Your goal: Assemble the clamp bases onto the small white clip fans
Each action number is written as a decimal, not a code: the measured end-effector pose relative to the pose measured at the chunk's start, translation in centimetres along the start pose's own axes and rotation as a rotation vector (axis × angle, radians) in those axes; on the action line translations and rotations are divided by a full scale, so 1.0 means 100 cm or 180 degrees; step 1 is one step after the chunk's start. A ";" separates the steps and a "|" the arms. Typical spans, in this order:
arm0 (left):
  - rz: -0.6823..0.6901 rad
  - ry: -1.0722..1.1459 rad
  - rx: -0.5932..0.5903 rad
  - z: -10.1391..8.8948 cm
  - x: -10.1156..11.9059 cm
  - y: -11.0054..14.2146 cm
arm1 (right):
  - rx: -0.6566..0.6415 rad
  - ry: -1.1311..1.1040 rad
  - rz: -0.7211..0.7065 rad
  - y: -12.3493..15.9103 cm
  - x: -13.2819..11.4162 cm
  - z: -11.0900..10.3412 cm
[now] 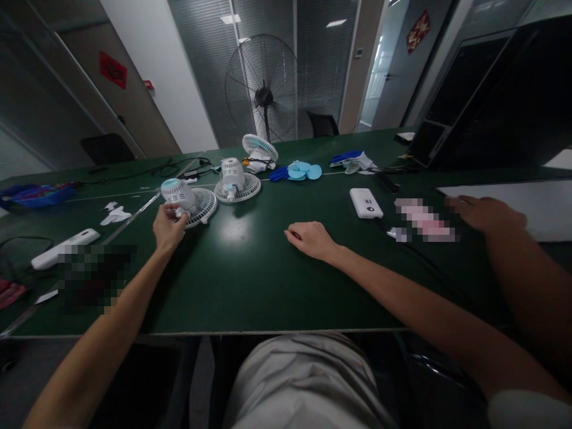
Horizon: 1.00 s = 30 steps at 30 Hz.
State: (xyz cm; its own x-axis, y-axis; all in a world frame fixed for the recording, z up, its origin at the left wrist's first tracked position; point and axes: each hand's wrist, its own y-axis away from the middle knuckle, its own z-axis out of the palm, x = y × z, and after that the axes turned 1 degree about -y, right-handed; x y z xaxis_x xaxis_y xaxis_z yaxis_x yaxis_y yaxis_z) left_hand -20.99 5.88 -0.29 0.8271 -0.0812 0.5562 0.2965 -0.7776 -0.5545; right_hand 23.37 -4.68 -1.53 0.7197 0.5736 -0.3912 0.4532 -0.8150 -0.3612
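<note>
On the left of the green table, my left hand [168, 229] is closed round the white neck part of a small fan [176, 192], which lies with its grille [206, 205] down. The fingers hide part of that neck. A second white fan [233, 176] lies the same way just beyond it. Behind that is another small fan [259, 152], its grille tilted up. My right hand [311, 239] rests on the middle of the table, curled into a loose fist, with nothing visible in it.
Another person's hand [491, 211] lies by a white sheet or board [531, 205] on the right. Nearer are a white power bank [365, 203] and its cable. Light-blue discs [304, 170] and blue-and-white gloves [353, 159] lie farther back. A white oblong device [66, 249] is at left.
</note>
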 end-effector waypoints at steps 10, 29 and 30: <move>0.0310 0.0913 -0.0474 -0.022 0.086 0.117 | -0.0231 0.0132 -0.0747 0.004 -0.030 -0.001; 0.1449 0.2179 -0.1653 0.055 0.205 0.162 | -0.0515 0.1593 -0.1222 0.015 -0.039 0.005; 0.1436 0.2205 -0.1703 0.055 0.205 0.161 | -0.0566 0.1589 -0.1162 0.015 -0.042 0.004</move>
State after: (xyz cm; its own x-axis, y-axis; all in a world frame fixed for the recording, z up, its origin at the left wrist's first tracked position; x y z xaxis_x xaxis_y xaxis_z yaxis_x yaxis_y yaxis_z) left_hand 3.34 -4.87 -1.25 0.2961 -0.6543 0.6958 -0.3747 -0.7497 -0.5455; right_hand 20.84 -8.24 -0.74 0.6413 0.7442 0.1870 0.7648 -0.6003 -0.2339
